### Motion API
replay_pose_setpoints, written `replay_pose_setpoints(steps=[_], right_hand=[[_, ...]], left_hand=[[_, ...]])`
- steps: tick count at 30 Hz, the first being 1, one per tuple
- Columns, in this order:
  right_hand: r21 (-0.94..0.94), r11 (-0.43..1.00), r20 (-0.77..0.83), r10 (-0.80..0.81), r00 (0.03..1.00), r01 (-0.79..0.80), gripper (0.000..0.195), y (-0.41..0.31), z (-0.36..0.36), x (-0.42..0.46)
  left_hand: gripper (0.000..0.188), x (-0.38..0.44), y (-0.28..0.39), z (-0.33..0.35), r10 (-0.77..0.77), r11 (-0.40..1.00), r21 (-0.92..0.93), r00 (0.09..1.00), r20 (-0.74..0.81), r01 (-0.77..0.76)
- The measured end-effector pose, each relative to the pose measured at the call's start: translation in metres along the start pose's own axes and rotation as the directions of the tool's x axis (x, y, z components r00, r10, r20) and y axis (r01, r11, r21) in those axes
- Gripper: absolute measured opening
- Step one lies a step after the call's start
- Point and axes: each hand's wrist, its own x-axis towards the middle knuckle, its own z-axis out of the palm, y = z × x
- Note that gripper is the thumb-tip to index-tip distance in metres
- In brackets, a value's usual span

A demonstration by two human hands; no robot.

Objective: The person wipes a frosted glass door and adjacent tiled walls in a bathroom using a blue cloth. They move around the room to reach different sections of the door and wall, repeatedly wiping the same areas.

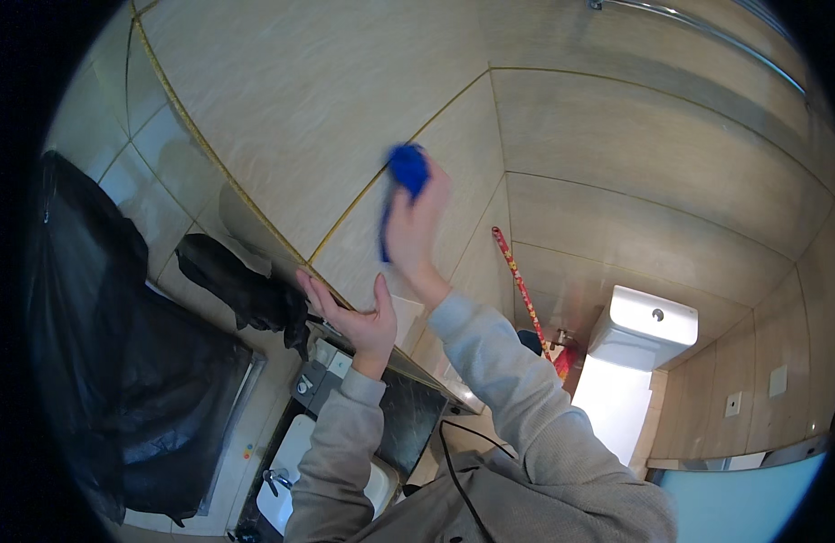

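A blue cloth (408, 168) is bunched in my right hand (417, 224), which presses near a gold grout line (345, 216) on the beige tiled wall (309, 102). Part of the cloth hangs down along the wall beside my palm. Both the hand and the cloth are blurred. Lower and to the left, my left hand (363, 326) is held with its palm up and its fingers spread, holding nothing. Its fingertips are at the gold-trimmed wall corner (295, 254); whether they touch it I cannot tell.
Black plastic sheeting (160, 387) covers a framed panel at left, with a black bag (244, 288) beside it. Below is a white washbasin (275, 506) with a tap (275, 480). A white toilet (651, 326) and a red patterned pole (519, 285) stand at right.
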Motion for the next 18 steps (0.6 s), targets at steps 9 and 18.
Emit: replay_pose_setpoints(steps=[9, 18], right_hand=[[0.028, 0.99, 0.021, -0.136, 0.99, 0.136, 0.054, 0.01, 0.001, 0.026], [-0.182, 0.952, -0.118, 0.227, 0.967, -0.246, 0.047, 0.048, -0.016, -0.001]], left_hand=[[0.093, 0.001, 0.004, 0.001, -0.003, 1.0, -0.001, 1.0, 0.0, 0.003], [0.095, 0.006, 0.009, 0.003, -0.012, 1.0, -0.002, 1.0, 0.012, 0.012]])
